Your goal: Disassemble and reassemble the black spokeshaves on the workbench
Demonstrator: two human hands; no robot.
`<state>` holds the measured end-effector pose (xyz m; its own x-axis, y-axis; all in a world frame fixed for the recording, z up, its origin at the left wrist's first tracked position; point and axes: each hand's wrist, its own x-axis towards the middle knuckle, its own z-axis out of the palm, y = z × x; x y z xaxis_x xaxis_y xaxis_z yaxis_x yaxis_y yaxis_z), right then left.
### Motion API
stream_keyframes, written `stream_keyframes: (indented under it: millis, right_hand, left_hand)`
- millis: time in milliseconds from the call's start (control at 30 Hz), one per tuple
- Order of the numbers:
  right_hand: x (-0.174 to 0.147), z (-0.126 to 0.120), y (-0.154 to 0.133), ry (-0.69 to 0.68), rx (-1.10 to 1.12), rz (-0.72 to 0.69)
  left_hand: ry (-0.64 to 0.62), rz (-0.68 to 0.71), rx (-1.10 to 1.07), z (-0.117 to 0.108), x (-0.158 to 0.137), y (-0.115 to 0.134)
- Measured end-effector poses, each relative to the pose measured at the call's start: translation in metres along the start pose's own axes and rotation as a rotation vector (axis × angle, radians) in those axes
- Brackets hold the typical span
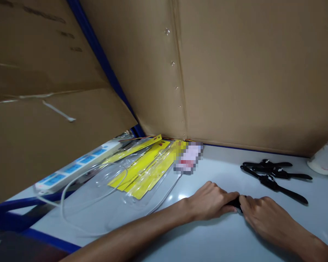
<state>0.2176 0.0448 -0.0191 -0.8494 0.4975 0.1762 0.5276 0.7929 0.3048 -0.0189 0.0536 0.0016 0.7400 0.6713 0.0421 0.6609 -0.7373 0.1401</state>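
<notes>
My left hand [210, 202] and my right hand [266, 214] meet over the white table, closed on the same black spokeshave [235, 202]. Only its dark middle and a small metallic bit show between my fingers; the handles are hidden by my hands. To the right and beyond my right hand lie several more black spokeshaves [273, 184], some overlapping, with small bright screws at their middles.
Yellow cards in clear plastic packs [144, 167] lie at the left back, beside a white power strip [82, 165]. A blurred-out phone [190, 158] has a white cable [61, 207] near it. Cardboard walls [248, 72] close off the back and left. A white roll-like object [325, 156] stands right.
</notes>
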Motion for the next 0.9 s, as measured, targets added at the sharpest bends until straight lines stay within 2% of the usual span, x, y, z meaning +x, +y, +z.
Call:
stream_keyframes:
  millis: [167, 233, 400, 600, 733, 800, 900]
  right_hand:
    - [-0.006, -0.009, -0.002, 0.024, 0.391, 0.083]
    - [-0.006, -0.009, -0.003, 0.086, 0.499, 0.135]
    - [-0.007, -0.002, -0.006, 0.281, 0.59, 0.172]
    - [-0.001, -0.009, -0.008, 0.297, 0.736, 0.207]
    - [0.006, -0.018, -0.016, 0.34, 0.792, 0.285]
    - [0.008, -0.021, -0.018, 0.355, 0.804, 0.278]
    - [0.009, -0.023, -0.007, 0.285, 0.865, 0.304]
  left_hand:
    - [-0.037, -0.032, -0.06, -0.004, -0.007, 0.004]
    - [-0.057, -0.066, -0.088, -0.006, -0.01, 0.007]
    - [-0.064, -0.064, -0.071, -0.005, -0.013, 0.009]
    - [-0.037, -0.054, -0.045, -0.004, -0.014, 0.008]
    - [-0.005, -0.058, -0.141, -0.001, -0.018, 0.007]
    - [0.039, -0.069, -0.166, 0.003, -0.02, 0.006]
    - [0.089, -0.049, -0.163, 0.01, -0.023, 0.003]
